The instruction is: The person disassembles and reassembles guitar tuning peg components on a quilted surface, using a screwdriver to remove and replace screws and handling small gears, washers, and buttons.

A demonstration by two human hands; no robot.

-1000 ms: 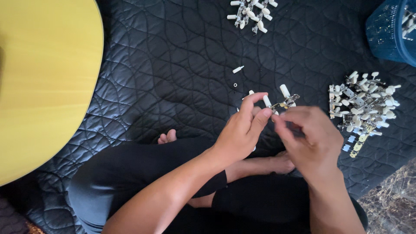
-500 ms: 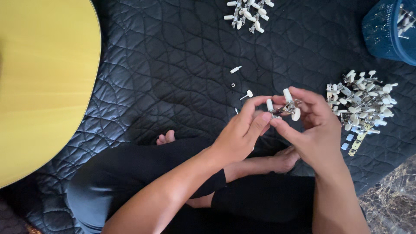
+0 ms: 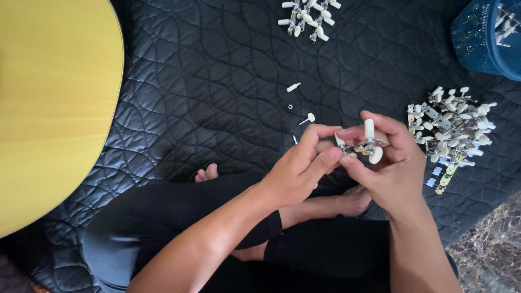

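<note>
Both of my hands meet over my crossed legs on one small metal tuner strip with cream knobs. My right hand grips the strip from the right, thumb under it and fingers over its top. At the strip's left end, my left hand pinches a part with thumb and forefinger. Loose on the black quilted mat just beyond my hands lie a white peg, a tiny ring and a knobbed pin.
A heap of tuner strips lies to the right, a smaller bunch at the far top. A blue basket with more parts stands at the top right. A yellow guitar body fills the left. Marble floor shows at the bottom right.
My hands turned the tuner strip so its cream knobs now face up and toward me. The right hand's fingers have wrapped over it. The view shifted slightly.
</note>
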